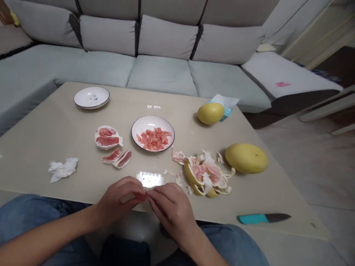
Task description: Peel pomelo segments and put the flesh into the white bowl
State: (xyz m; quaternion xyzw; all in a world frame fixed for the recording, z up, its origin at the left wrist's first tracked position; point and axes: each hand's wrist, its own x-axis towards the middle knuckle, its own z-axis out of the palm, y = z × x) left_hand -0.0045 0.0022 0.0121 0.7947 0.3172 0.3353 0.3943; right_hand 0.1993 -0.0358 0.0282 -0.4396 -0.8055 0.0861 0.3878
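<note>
My left hand (120, 201) and my right hand (170, 208) meet at the near edge of the beige table (41, 140), fingers pinched together on a small red piece of pomelo flesh (142, 197). Beyond them stands a white plate of red pomelo pieces (153, 133). Left of it lie partly peeled pomelo segments (107, 138) and two smaller segments (118, 158). A heap of peel and membrane (206, 175) lies to the right of my hands.
Two whole yellow pomelos (246, 158) (210, 113) sit at the right. A teal-handled knife (263, 218) lies near the front right edge. An empty white plate (91, 97) is far left, a crumpled tissue (63, 169) near left, a tissue pack (226, 105) behind. A grey sofa (161, 70) stands beyond.
</note>
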